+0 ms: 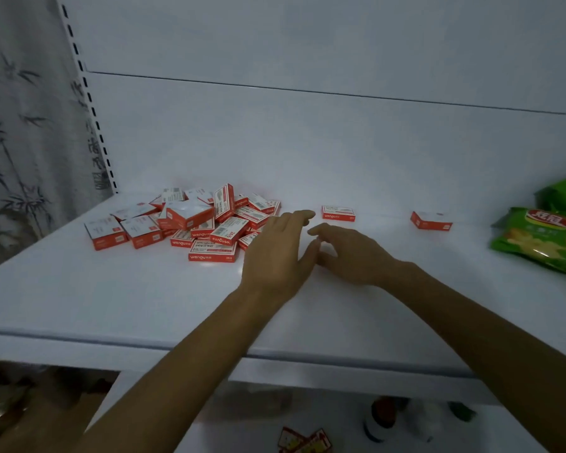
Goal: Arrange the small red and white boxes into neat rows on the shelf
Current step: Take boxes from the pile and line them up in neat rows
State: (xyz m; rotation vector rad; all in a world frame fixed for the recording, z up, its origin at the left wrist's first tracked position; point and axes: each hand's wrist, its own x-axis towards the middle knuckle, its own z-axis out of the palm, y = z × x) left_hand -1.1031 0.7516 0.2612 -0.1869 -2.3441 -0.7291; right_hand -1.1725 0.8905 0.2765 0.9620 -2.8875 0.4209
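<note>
Task scarcely begun. On the shelf [111, 295], nearly all the red and white boxes [193, 220] lay in a jumbled heap at left, some flat, some on edge. The left hand [275, 253], fingers straight and empty, was just beside the heap; the right hand [350, 256], loosely curled, held nothing. Rightward lay a single box [338, 213], then a farther box [431, 220], well apart, before the green snack bags [536, 240]. No row yet existed.
</note>
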